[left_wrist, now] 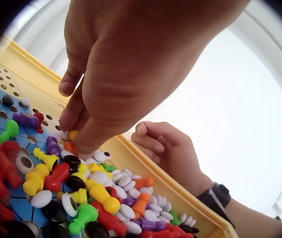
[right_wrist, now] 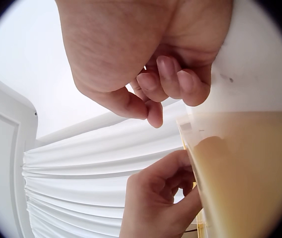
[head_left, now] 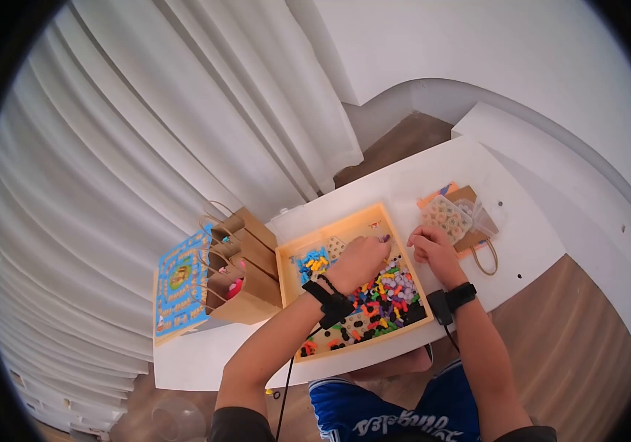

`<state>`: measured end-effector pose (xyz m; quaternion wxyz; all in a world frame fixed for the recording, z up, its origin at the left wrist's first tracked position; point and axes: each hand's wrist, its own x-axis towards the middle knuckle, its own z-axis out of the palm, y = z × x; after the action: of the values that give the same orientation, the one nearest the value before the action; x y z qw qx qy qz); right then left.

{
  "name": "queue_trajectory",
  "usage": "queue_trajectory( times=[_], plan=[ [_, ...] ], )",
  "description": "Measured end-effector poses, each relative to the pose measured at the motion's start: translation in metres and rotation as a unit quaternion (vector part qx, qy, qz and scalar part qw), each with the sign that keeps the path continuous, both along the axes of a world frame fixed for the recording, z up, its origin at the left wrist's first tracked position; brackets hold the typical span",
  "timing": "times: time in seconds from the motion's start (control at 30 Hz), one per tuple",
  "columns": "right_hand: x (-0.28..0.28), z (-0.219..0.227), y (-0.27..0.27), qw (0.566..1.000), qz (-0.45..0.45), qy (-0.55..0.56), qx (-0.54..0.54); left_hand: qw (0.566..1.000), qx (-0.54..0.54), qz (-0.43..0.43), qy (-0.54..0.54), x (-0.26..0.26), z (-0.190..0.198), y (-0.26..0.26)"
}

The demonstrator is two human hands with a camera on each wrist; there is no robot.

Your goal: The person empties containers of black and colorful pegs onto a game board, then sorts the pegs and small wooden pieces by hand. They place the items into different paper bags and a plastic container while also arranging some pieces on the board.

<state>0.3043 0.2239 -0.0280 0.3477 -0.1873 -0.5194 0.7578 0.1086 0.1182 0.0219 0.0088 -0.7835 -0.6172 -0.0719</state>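
My left hand (head_left: 363, 259) reaches down into a shallow wooden tray (head_left: 286, 298) of mixed game pieces. In the left wrist view, its thumb and fingertips point into the pieces, right at an orange piece (left_wrist: 70, 147) and a yellow piece (left_wrist: 73, 135); I cannot tell whether it pinches one. Purple, red, yellow and green pawns lie around, with black and white discs. Over the tray's right edge hovers my right hand (head_left: 437, 250), fingers loosely curled and nothing in them. The right wrist view shows that hand (right_wrist: 141, 64) above the tray's outer wall (right_wrist: 245, 168).
Blue and yellow pieces (head_left: 313, 264) are grouped at the tray's left. Brown paper bags (head_left: 260, 291) and a blue game board (head_left: 181, 283) stand left of it. On the white table (head_left: 529, 243), a clear plastic box (head_left: 448, 217) of round pieces sits at the right.
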Motion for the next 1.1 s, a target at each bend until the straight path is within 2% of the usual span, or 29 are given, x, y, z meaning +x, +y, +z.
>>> queue_trajectory(
  times=[0.17,0.37,0.5,0.6,0.7,0.77,0.8,0.87,0.9,1.0,1.1],
  plan=[
    [-0.001,0.0,0.0,1.0,-0.002,0.0,0.006,0.99,-0.055,0.018,-0.126,-0.006,0.0,0.0],
    [0.001,0.001,-0.001,1.0,0.008,0.001,0.004,0.979,-0.086,0.011,-0.183,-0.01,0.0,0.001],
    [0.0,0.0,-0.001,1.0,0.003,0.001,0.012,0.977,-0.089,0.014,-0.192,-0.017,0.004,0.0],
    [0.001,0.0,0.0,1.0,0.012,0.004,0.0,0.984,-0.024,0.003,-0.174,-0.032,0.011,-0.008],
    [0.001,-0.001,0.0,1.0,0.012,0.005,0.001,0.984,-0.004,0.042,-0.175,-0.062,0.03,-0.026],
    [0.002,0.002,-0.001,1.0,0.006,0.001,0.003,0.97,-0.024,0.142,-0.197,-0.083,0.04,-0.043],
    [0.001,0.002,-0.002,1.0,0.003,-0.005,0.008,0.97,-0.024,0.145,-0.195,-0.092,0.043,-0.052],
    [0.0,0.001,-0.001,1.0,0.005,0.0,0.003,0.954,-0.071,0.212,-0.199,-0.105,0.046,-0.066],
    [0.0,0.0,0.0,1.0,0.004,0.002,-0.002,0.966,-0.05,0.201,-0.152,-0.108,0.044,-0.071],
    [0.0,0.0,0.0,1.0,0.004,0.004,0.004,0.977,0.019,0.184,-0.105,-0.106,0.038,-0.083],
    [-0.001,-0.004,0.001,1.0,0.004,0.003,0.002,0.982,0.017,0.137,-0.132,-0.085,0.032,-0.085]
  ],
)
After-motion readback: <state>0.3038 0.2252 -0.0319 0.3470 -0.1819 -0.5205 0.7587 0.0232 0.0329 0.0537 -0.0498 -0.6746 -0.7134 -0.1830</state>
